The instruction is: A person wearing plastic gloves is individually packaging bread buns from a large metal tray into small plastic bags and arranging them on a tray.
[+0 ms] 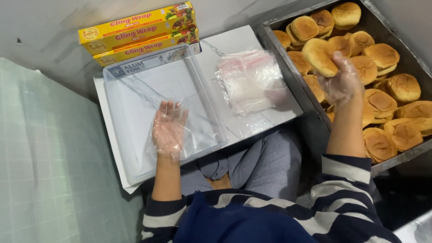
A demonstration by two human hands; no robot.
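Two long yellow cartons (137, 27), stacked, lie at top centre against the grey wall. Directly below them: long pale blue-grey carton (148, 63), touching the stack. Right of it, on the white board (279, 112): heap of clear plastic bags (249, 78).

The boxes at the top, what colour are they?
The boxes are yellow with red lettering, seen in the head view.

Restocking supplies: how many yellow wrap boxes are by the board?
3: yellow boxes stacked at the board's far edge, top, middle, bottom, the bottom partly hidden. More could be hidden behind them.
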